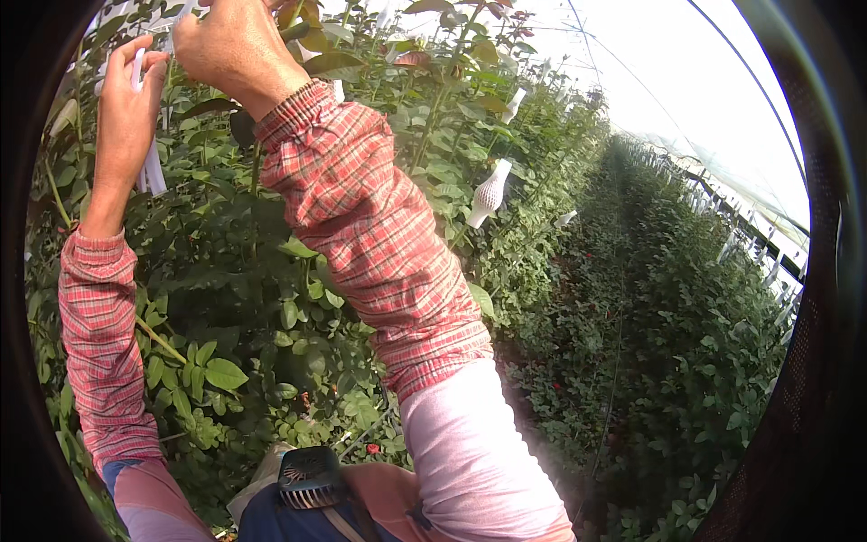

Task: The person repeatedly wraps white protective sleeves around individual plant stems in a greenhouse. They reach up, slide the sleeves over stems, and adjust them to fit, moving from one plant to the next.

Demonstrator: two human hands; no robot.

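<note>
My left hand (129, 108) is raised at the upper left, with a thin white strip (138, 68) between its thumb and fingers. More white strips (153, 171) hang beside that wrist; whether they join the one in the fingers is hidden. Higher up, my right hand (237, 54) is bent among the rose stems, seen from its back. Its fingertips are hidden or cut off by the top edge, next to a piece of white material (184, 9). Dark reddish-green rose leaves (333, 62) stand just right of that hand.
White foam-net sleeves (490, 193) cover buds on stems to the right. Dense rose bushes (305, 352) fill the space before me. Another planted row (684, 284) runs along the right, past a narrow dark gap. A small portable fan (309, 474) sits at my waist.
</note>
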